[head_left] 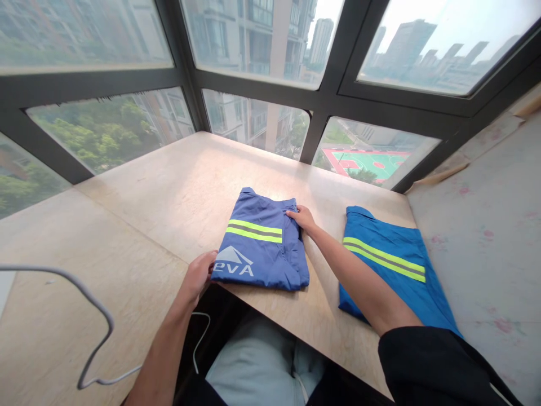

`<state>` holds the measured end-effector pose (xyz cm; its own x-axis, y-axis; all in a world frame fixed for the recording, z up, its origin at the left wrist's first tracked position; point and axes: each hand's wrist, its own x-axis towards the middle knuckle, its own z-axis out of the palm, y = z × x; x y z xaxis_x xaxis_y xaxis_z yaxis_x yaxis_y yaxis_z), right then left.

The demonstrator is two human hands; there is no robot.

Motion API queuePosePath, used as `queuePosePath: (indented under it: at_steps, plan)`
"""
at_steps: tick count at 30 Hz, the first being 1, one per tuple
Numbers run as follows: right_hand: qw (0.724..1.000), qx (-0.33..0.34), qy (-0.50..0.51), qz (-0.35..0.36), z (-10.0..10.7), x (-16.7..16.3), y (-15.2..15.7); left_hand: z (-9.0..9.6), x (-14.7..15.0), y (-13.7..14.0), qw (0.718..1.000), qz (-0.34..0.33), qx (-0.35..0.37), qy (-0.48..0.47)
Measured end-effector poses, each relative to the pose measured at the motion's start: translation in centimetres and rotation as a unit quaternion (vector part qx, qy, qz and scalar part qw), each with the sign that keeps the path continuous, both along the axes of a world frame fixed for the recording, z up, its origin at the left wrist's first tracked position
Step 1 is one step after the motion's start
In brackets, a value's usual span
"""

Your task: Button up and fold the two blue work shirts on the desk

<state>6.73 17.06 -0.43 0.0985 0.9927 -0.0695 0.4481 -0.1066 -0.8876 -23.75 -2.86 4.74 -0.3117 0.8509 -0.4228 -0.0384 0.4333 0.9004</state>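
A folded purple-blue work jacket lies on the stone sill near its front edge. It has yellow-green and grey reflective stripes and a pale printed logo with letters at its lower left. My left hand grips its near left corner, the fingertips partly hidden by the cloth. At the far right corner, my right hand pinches the edge, thumb on top and fingers underneath. A second folded garment, brighter blue with similar stripes, rests to the right, partly covered by my right forearm.
The pale stone sill runs up to the dark window frames behind. A grey cable curves over the left side. A flower-patterned wall stands at the right. My legs are below the sill's front edge.
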Motion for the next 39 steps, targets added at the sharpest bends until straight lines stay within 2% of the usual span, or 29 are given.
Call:
queuePosePath:
  at_steps: [4, 8, 11, 14, 19, 25, 28, 31, 34, 37, 39]
  plan:
    - [0.999, -0.029, 0.023, -0.018, -0.6, -0.1, 0.7, 1.0, 0.0, 2.7, 0.991, -0.076, -0.088, -0.068]
    - [0.996, -0.074, 0.048, -0.033, -0.8, -0.1, 1.6, 1.5, 0.5, 4.2, 0.981, -0.084, -0.119, -0.125]
    - [0.992, -0.098, 0.059, -0.045, -0.7, -0.1, 2.2, 1.6, 0.9, 4.6, 0.965, -0.098, -0.124, -0.209]
    - [0.990, -0.115, 0.075, -0.038, -0.4, 0.0, 2.3, 1.6, 1.3, 4.6, 0.958, -0.085, -0.132, -0.241]
    - [0.982, -0.145, 0.119, -0.004, 0.6, 0.0, 1.7, 0.9, 1.6, 4.6, 0.966, -0.062, -0.145, -0.206]
    - [0.961, -0.212, 0.169, 0.063, 3.2, 0.7, -0.1, -0.1, 2.1, 4.7, 0.987, -0.054, -0.085, -0.128]
    - [0.948, -0.260, 0.155, 0.101, 4.8, 1.6, -1.3, -0.4, 2.3, 4.6, 0.991, -0.042, -0.071, -0.103]
    - [0.934, -0.306, 0.098, 0.154, 6.0, 2.3, -2.5, -0.6, 2.4, 4.4, 0.996, -0.038, -0.043, -0.069]
    - [0.947, -0.255, 0.079, 0.179, 6.6, 2.4, -3.4, -0.7, 2.4, 4.2, 0.999, -0.039, -0.027, -0.022]
    - [0.964, -0.188, 0.127, 0.138, 6.5, 2.3, -4.4, -0.8, 2.3, 4.0, 0.999, -0.033, -0.015, 0.032]
    - [0.965, -0.192, 0.142, 0.105, 6.0, 2.3, -5.3, -0.8, 2.2, 3.8, 0.998, -0.028, -0.008, 0.050]
